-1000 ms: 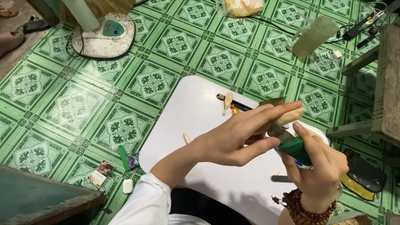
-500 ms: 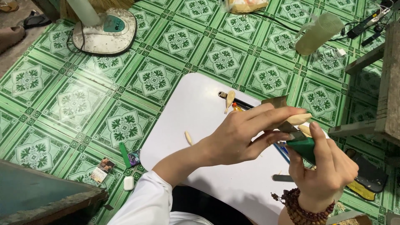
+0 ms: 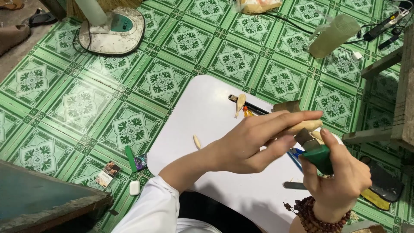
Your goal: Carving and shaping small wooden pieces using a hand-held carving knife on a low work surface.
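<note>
So the left hand is pinching a small pale wooden piece at its fingertips, long axis running sideways, pointing out past the fingers toward the right hand. That hand is wrapping its fingers around a green-handled carving knife, thumb riding on top, blade meeting the wood just beside the left fingertips. Blade edge is mostly hidden, and the white board tabletop is sitting well below.

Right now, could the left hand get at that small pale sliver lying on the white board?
Probably yes, but not freely: the left hand is busy pinching a pale wooden piece. The sliver lies uncovered on the white board, just beside that forearm, with nothing between.
</note>
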